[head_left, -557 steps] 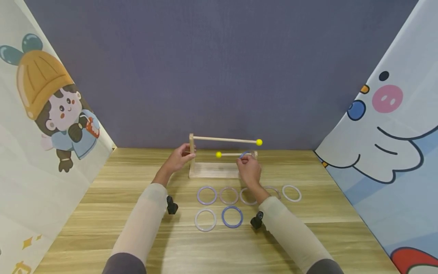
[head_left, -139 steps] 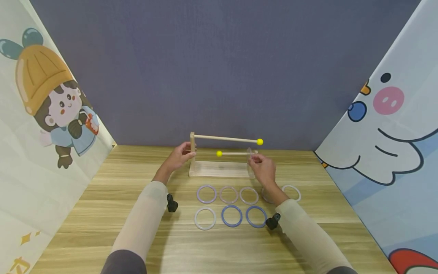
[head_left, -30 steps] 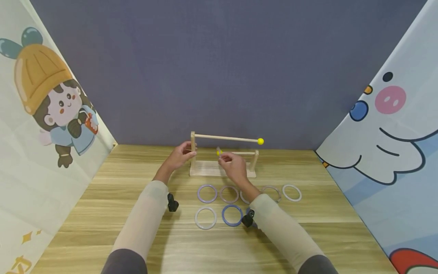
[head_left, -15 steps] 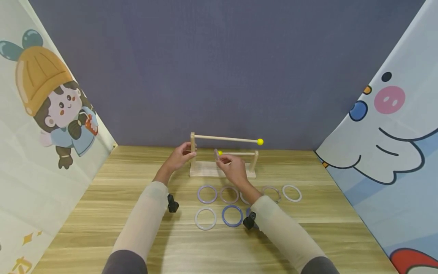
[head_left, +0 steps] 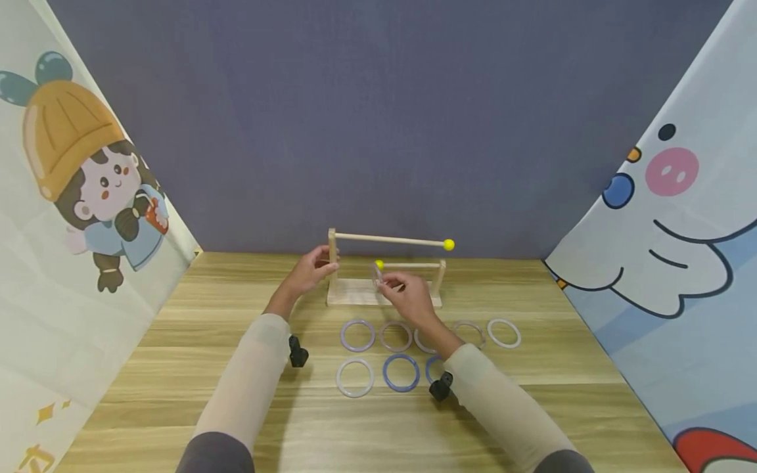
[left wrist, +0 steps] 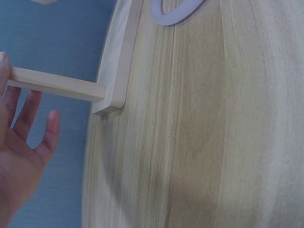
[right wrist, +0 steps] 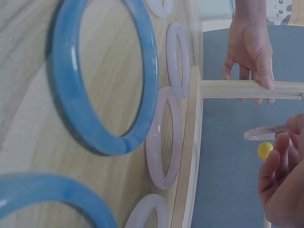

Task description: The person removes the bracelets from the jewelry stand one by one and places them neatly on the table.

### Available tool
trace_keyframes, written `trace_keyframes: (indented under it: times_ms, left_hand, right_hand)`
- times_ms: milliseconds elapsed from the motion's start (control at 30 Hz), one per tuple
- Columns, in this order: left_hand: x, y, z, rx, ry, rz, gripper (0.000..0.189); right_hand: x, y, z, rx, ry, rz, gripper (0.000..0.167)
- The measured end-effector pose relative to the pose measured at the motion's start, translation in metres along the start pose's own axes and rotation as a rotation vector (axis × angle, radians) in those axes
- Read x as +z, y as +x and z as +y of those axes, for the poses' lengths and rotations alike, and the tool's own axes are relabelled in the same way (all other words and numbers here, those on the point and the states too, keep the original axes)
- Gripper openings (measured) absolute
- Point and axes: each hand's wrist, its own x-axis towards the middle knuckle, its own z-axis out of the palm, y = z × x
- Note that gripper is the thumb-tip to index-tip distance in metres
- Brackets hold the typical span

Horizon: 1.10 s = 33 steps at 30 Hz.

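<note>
My left hand (head_left: 306, 272) holds the tall left post of a wooden stand (head_left: 353, 293), thumb in front and fingers behind. The stand has a long upper rod (head_left: 390, 239) and a shorter lower rod (head_left: 411, 265), each tipped with a yellow ball. Thumb and fingers of my right hand (head_left: 412, 297) pinch a pale pinkish, see-through bangle (head_left: 376, 273) just left of the lower rod's ball. In the right wrist view, that bangle (right wrist: 259, 134) shows edge-on beside the yellow ball (right wrist: 265, 151). Both rods carry no bangles.
Bangles lie in two rows before the stand: a purple one (head_left: 357, 336), a pink one (head_left: 395, 336), a white one (head_left: 504, 334), a whitish one (head_left: 355, 378), a blue one (head_left: 401, 373) and others partly under my right arm. A dark wall (head_left: 378, 131) stands behind.
A blue bangle earlier on the lower rod now lies in the front row. The pinkish bangle has travelled left along that rod, past its ball, and dropped slightly. My left hand stays put.
</note>
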Motion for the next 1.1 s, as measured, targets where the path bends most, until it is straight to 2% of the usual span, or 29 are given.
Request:
trace_keyframes:
  times_ms: [333,733,933,1100]
  left_hand:
    - [-0.001,0.0,0.002,0.006,-0.006,0.0,0.04]
    - [-0.001,-0.001,-0.001,-0.003,-0.009,0.007,0.041]
    - [-0.001,-0.001,0.0,-0.005,-0.016,0.002,0.043]
    - [-0.001,-0.004,0.008,-0.005,-0.021,-0.005,0.043]
  right_hand:
    - [-0.011,-0.01,0.004,0.009,-0.038,-0.053,0.018]
    - [-0.023,-0.02,0.009,-0.073,-0.017,-0.056,0.013]
    - [-0.028,-0.023,0.013,-0.045,-0.026,-0.081,0.011]
    - [-0.034,-0.026,0.016,-0.055,-0.032,-0.098,0.01]
